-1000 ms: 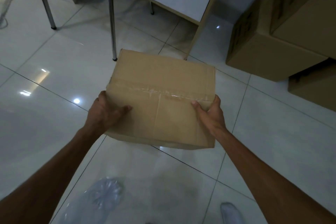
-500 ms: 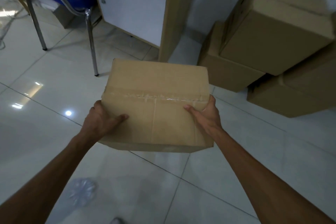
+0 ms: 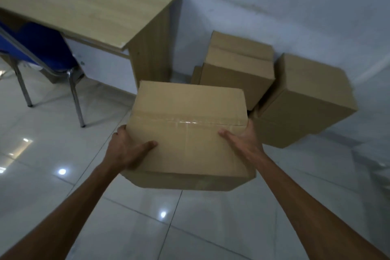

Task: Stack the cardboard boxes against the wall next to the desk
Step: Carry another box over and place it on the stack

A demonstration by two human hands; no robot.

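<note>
Compared with the earlier frames, the view has risen: the light wood-grain table (image 3: 90, 4) now shows its whole top at far left, and the stacked boxes sit nearer the middle of the picture rather than at its right edge. The carried brown cardboard box with a clear tape seam across its top (image 3: 187, 133) is held as before, off the floor, in the middle of the view.

Left hand (image 3: 126, 150): it grips the near left corner of the carried box, thumb laid flat on the top face and the fingers wrapped down the left side, where they are hidden. Right hand (image 3: 244, 141): it grips the near right corner, thumb on the top face pointing left and the fingers curled round the right edge.

Beyond the carried box, against the pale grey-white wall (image 3: 274, 2), stand the other boxes. A plain brown cardboard box with a folded top flap (image 3: 236, 67) rests on a lower box, of which only a sliver shows at its left; this pile stands just to the right of the table's side panel. To its right, touching or nearly so, a second plain brown cardboard box (image 3: 310, 95) sits tilted on top of another box beneath it.

A blue chair with chrome tube legs (image 3: 40, 48) is tucked under the table at left. Glossy white floor tiles (image 3: 52, 196) carry bright reflections of ceiling lights.
</note>
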